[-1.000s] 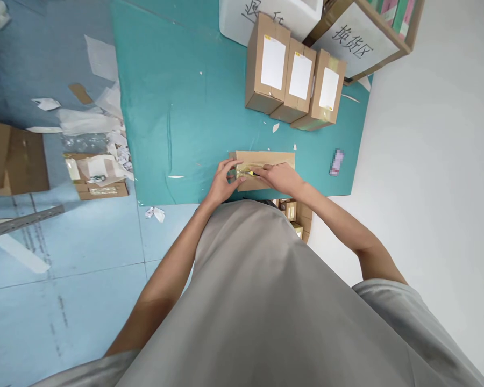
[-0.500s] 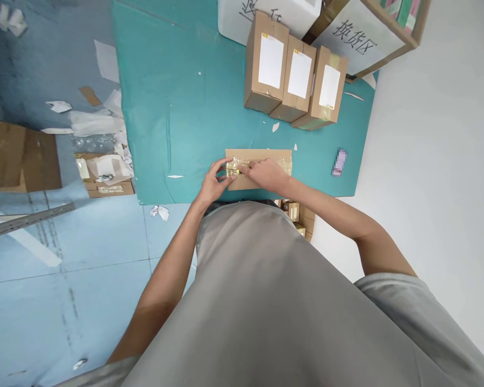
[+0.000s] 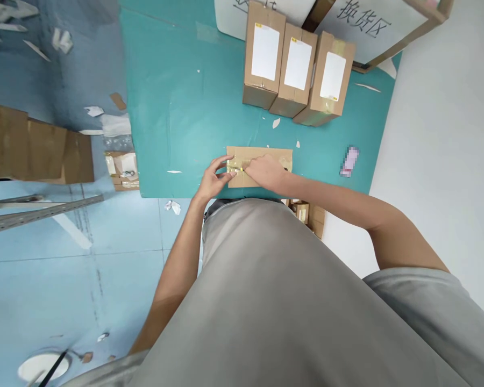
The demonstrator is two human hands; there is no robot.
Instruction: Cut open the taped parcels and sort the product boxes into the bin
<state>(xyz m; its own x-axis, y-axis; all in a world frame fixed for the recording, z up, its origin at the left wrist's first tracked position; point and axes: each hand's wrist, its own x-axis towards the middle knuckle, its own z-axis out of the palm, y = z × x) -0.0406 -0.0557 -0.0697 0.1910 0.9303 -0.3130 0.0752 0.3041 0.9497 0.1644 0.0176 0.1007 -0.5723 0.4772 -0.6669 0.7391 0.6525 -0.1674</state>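
A flat, narrow cardboard box point(image 3: 262, 151) with shiny clear tape along its top lies near the front edge of the green-covered table. My left hand point(image 3: 213, 177) grips the box's left end, its thumb on the taped top and its fingers spread along the corner. My right hand point(image 3: 268, 172) is closed over the middle of the box, fingers pointing left. From its fingertips sticks a thin tool with a yellow part point(image 3: 242, 169), lying against the tape close to my left thumb. Most of this tool is hidden, so its exact kind is unclear.
Three upright cardboard boxes with white labels point(image 3: 297, 63) stand behind. Farther back are a white bin point(image 3: 229, 21) and a carton with a handwritten sign point(image 3: 363, 27). A blurred pink object point(image 3: 349, 161) lies right on the green table point(image 3: 177, 118). Cartons point(image 3: 44, 150) stand on the left floor.
The yellow part of the tool has shifted slightly right along the tape with my right hand. My left hand keeps its place on the box. The camera view has moved a little.
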